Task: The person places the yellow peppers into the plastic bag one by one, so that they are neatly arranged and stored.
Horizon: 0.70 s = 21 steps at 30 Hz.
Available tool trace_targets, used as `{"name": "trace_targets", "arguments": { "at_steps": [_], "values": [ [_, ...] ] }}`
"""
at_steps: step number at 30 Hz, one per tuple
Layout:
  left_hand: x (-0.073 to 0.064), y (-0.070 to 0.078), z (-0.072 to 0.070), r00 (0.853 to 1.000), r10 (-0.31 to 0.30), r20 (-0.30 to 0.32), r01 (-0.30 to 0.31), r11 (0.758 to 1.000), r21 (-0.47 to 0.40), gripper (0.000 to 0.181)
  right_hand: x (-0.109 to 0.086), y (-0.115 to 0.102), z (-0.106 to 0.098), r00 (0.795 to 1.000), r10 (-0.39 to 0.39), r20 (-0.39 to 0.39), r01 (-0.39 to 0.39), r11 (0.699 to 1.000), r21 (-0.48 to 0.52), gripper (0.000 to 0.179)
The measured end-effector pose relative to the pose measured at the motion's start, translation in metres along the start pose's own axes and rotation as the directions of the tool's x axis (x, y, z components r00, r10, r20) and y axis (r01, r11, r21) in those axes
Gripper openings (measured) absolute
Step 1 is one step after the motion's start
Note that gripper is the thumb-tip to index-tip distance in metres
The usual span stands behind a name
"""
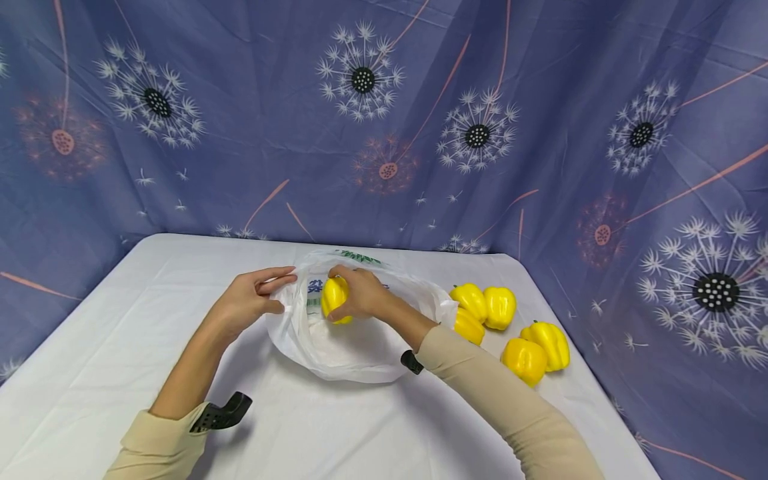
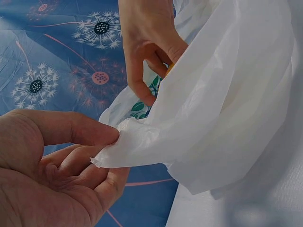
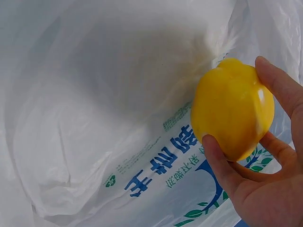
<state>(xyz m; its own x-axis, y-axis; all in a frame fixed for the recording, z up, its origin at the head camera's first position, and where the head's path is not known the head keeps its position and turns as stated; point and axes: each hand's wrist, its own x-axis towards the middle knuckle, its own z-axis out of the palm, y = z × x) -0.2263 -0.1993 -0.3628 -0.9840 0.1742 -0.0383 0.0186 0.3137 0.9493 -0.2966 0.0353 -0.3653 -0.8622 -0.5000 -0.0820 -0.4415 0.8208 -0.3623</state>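
Left grip (image 1: 245, 301) pinches the rim of a thin, crinkled white plastic bag (image 2: 201, 101) near the far edge of the cloth-covered tabletop (image 1: 90, 373). Right grip (image 1: 365, 293) holds a glossy, lobed yellow pepper (image 3: 229, 111) inside it; five similar peppers (image 1: 500, 308) sit toward the right edge.

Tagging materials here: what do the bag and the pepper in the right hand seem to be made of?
The bag looks like thin plastic film, white with a soft sheen, judging by its fine creases. The pepper in the right hand has a smooth, glossy yellow surface with a bright highlight; it could be real or moulded plastic, the look leaves that open.
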Motion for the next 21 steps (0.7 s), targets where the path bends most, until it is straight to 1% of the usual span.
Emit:
{"name": "trace_targets", "arguments": {
  "at_steps": [4, 11, 17, 21],
  "values": [
    [0.0, 0.0, 0.0, 1.0, -0.002, 0.002, 0.002, 1.0, -0.007, 0.081, 0.005, -0.002, 0.002, 1.0, 0.019, 0.006, -0.019, 1.0, 0.005, 0.077],
    [0.0, 0.0, 0.0, 1.0, -0.005, 0.003, 0.006, 1.0, -0.006, 0.081, 0.01, -0.006, 0.007, 1.0, 0.006, 0.007, -0.006, 1.0, -0.002, 0.078],
    [-0.001, 0.0, -0.001, 1.0, -0.006, 0.005, 0.006, 1.0, -0.01, 0.081, 0.013, -0.009, 0.011, 1.0, 0.005, 0.003, -0.004, 0.999, -0.039, 0.079],
    [-0.001, 0.0, -0.002, 1.0, -0.005, 0.008, 0.005, 1.0, -0.016, 0.081, 0.014, -0.01, 0.014, 1.0, 0.019, 0.013, -0.019, 0.998, -0.058, 0.08]
  ]
}}
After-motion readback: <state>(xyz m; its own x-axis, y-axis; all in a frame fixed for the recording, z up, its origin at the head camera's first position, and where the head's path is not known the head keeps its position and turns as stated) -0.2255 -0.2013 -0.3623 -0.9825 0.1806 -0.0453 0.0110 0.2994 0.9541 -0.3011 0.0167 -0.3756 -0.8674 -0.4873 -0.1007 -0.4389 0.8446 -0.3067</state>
